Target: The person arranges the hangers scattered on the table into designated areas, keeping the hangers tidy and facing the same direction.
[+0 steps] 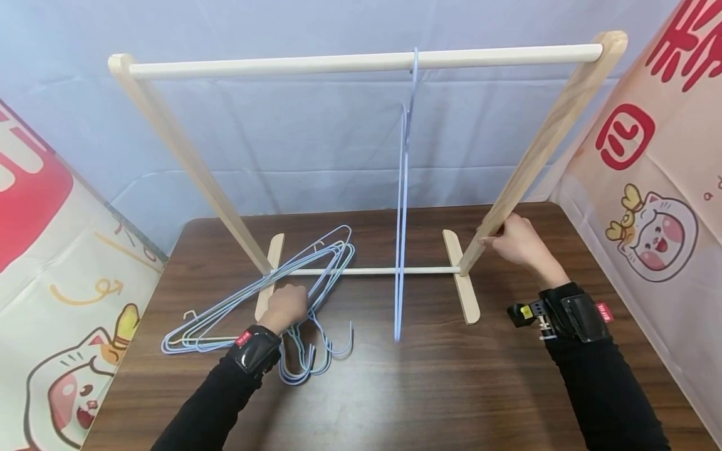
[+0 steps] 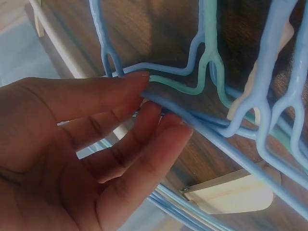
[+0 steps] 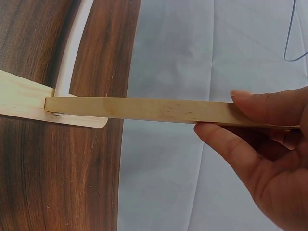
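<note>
While the right hand grips the wooden rack, the left hand pinches a blue hanger in a tangle

The hands are well apart. The left, below and left of centre in the head view, has its thumb and fingertips on one blue bar; the right, right of centre, clamps the right upright low down, between thumb and fingers. The pinched hanger belongs to the hanger pile left of centre, which overlaps the left foot and the lower dowel. Another hanger hangs from the top rail, upper middle.

Because the hooks and shoulders overlap so closely, snagging looks the likeliest trouble: a pull on one hanger could drag its neighbours along. If they caught on the left foot or dowel, the rack might skew, more so should the right hand's hold slacken. A jolt could also make the hanging one swing or slide along the rail.
</note>
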{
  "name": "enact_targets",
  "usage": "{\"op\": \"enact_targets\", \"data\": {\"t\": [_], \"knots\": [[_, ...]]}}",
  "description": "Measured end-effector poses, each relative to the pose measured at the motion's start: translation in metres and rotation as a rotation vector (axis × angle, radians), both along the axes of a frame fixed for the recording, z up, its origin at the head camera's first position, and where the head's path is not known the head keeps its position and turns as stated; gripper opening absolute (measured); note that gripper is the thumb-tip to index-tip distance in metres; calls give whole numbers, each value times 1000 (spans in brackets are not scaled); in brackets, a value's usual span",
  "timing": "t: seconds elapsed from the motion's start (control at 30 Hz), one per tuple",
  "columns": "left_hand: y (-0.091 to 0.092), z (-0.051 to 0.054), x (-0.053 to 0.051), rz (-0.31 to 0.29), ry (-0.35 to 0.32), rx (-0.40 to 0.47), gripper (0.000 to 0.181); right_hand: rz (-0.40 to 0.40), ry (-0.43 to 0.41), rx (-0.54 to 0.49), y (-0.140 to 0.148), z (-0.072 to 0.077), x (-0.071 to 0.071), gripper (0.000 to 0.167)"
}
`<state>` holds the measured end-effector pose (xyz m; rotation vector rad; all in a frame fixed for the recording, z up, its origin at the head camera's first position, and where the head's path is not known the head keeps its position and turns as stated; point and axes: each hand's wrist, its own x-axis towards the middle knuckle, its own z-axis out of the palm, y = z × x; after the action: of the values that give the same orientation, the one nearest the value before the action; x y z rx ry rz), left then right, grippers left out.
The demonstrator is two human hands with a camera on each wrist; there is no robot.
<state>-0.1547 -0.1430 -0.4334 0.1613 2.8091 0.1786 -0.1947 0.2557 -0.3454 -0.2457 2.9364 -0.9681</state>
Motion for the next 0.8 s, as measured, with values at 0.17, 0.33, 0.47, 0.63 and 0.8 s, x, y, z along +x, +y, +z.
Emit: {"op": "enact_targets", "data": {"t": [0.17, 0.33, 0.47, 0.63, 0.8], "knots": [[-1, 2, 1, -13, -7, 11, 7, 3, -1, -1, 0, 0, 0, 31], [0, 6, 2, -11, -16, 15, 8, 0, -7, -5, 0, 0, 0, 32], [1, 9, 3, -12, -21, 27, 9, -2, -19, -11, 0, 1, 0, 32], [0, 12, 3, -31, 0, 31, 9, 0, -21, -15, 0, 1, 0, 33], [-1, 15, 4, -28, 21, 39, 8, 0, -19, -17, 0, 0, 0, 33]]}}
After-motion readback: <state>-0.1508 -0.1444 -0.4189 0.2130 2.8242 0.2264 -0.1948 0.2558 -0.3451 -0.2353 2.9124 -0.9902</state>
